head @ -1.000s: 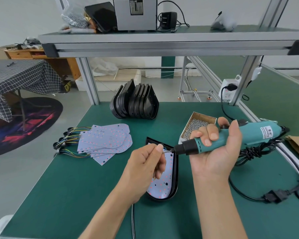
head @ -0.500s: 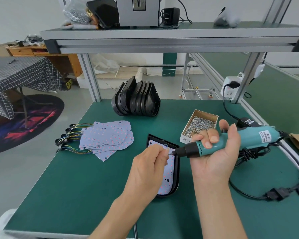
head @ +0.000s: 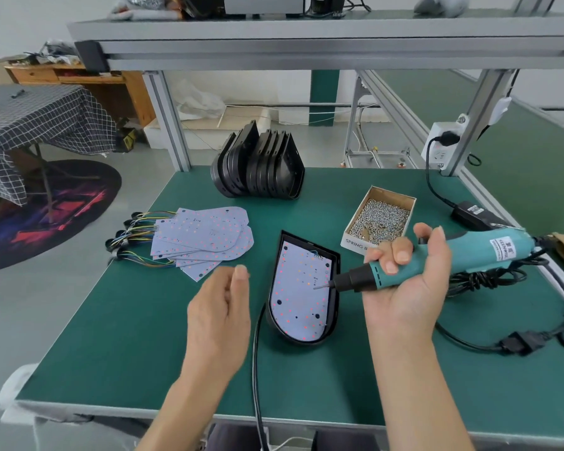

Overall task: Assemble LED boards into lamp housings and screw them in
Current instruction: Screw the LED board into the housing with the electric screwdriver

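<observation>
A black lamp housing [head: 335, 265] lies on the green table with a white LED board [head: 298, 297] seated inside it. My right hand [head: 407, 284] grips a teal electric screwdriver [head: 463, 255]; its bit, with a screw on the tip, hovers over the board's right side. My left hand [head: 220, 307] floats to the left of the housing, fingers relaxed and holding nothing. A fan of loose LED boards [head: 205, 242] with coloured wires lies at the left. Several empty black housings [head: 261, 167] stand stacked at the back.
A cardboard box of screws [head: 380, 219] sits right of the housing. The screwdriver's black cable and adapter [head: 472, 214] trail along the right edge to a wall socket [head: 442, 148]. Another black cable [head: 256, 369] runs off the table's front edge. A metal shelf frame [head: 306, 43] spans overhead.
My left hand let go of the screwdriver's tip and drew back to the left. The screwdriver stayed over the board, with a screw on its bit.
</observation>
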